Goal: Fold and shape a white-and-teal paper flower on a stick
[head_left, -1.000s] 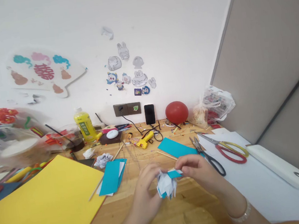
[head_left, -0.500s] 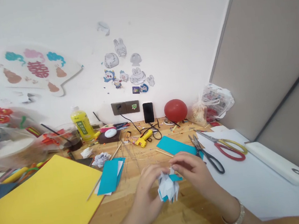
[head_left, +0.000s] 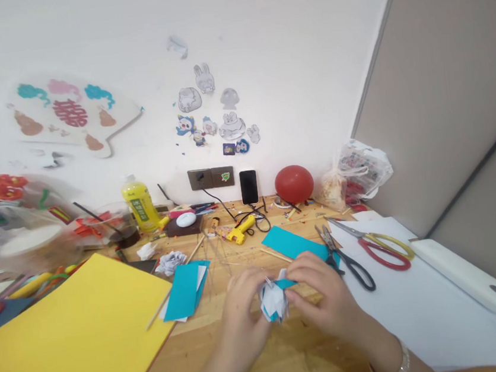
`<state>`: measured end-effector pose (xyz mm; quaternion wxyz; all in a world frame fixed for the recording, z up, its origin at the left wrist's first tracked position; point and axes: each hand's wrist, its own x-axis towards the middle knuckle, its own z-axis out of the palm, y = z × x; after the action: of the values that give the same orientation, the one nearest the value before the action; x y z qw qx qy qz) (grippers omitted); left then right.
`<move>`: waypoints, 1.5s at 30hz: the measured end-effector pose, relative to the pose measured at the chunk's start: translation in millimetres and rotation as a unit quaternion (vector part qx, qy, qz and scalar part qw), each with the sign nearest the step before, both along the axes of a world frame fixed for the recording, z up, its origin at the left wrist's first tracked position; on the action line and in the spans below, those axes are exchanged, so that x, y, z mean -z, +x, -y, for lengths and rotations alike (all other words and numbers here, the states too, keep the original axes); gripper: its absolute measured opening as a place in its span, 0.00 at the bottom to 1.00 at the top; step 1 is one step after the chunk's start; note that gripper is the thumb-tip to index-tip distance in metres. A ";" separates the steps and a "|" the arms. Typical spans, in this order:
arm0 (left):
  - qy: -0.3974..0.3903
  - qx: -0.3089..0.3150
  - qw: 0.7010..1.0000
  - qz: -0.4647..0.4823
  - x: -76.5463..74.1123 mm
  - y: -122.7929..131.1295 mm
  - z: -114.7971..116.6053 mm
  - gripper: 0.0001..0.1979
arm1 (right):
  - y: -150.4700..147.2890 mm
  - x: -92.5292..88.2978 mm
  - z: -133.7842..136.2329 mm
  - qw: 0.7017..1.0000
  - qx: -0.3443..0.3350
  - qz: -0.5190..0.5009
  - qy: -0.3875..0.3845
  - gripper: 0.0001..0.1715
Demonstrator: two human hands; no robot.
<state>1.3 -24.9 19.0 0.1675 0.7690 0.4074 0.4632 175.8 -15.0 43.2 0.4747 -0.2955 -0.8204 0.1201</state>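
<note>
A white and blue folded paper flower (head_left: 274, 302) is held up between both hands over the front of the wooden table. My left hand (head_left: 241, 306) is closed round its left side, fingers over the top and thumb beneath. With the fingertips and thumb of my right hand (head_left: 320, 288) I pinch a blue paper flap (head_left: 285, 283) on the flower's upper right. Part of the flower is hidden by my fingers. To the left lie folded blue paper pieces (head_left: 183, 292) with white sheets among them, and a crumpled white paper flower (head_left: 171, 263).
Black scissors (head_left: 350, 264) and red-and-yellow-handled scissors (head_left: 387, 250) lie at right by white paper (head_left: 424, 315). Yellow card (head_left: 73, 343) covers the left. Behind are a blue strip (head_left: 292, 242), a yellow glue gun (head_left: 240, 230), a red balloon (head_left: 294, 184) and a yellow bottle (head_left: 139, 204).
My right thumb and fingers have shifted from the flower's top tip to the blue flap on its right. The flower has turned slightly in my left hand, and the view has swung a little left.
</note>
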 end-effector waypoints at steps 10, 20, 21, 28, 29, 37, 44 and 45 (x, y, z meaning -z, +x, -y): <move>0.035 -0.025 0.992 -0.120 -9.8 -1.3 0.8 0.13 | -1.6 -1.1 -6.3 0.997 0.011 0.075 -0.013 0.04; 0.028 -0.028 0.984 -0.171 -14.9 -1.9 0.8 0.13 | 2.6 -1.6 -5.6 0.992 0.016 0.124 -0.030 0.07; 0.028 -0.031 0.985 -0.169 -14.9 -1.7 0.7 0.13 | 2.1 -0.8 -5.4 0.991 0.021 0.126 -0.028 0.07; 0.035 -0.051 0.985 -0.160 -11.8 -0.5 1.3 0.13 | -5.9 4.0 -0.2 0.989 0.078 0.128 0.017 0.10; 0.038 -0.052 0.984 -0.164 -11.7 -0.5 1.7 0.13 | -6.4 4.0 0.3 0.989 0.080 0.122 0.014 0.10; 0.069 -0.061 0.975 -0.200 -12.0 0.3 3.2 0.15 | -5.2 3.3 -0.7 0.983 0.083 0.161 0.005 0.06; 0.092 -0.065 0.971 -0.212 -11.6 0.1 4.0 0.15 | -11.8 -2.0 4.7 0.983 0.133 0.122 -0.040 0.07; 0.095 -0.067 0.969 -0.217 -11.2 -0.1 3.8 0.15 | -12.5 -2.4 5.2 0.981 0.140 0.127 -0.047 0.07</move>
<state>1.2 -28.8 30.3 -0.0304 0.8346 0.4387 0.3318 163.3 -20.2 45.5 0.3644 -0.4420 -0.8180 0.0525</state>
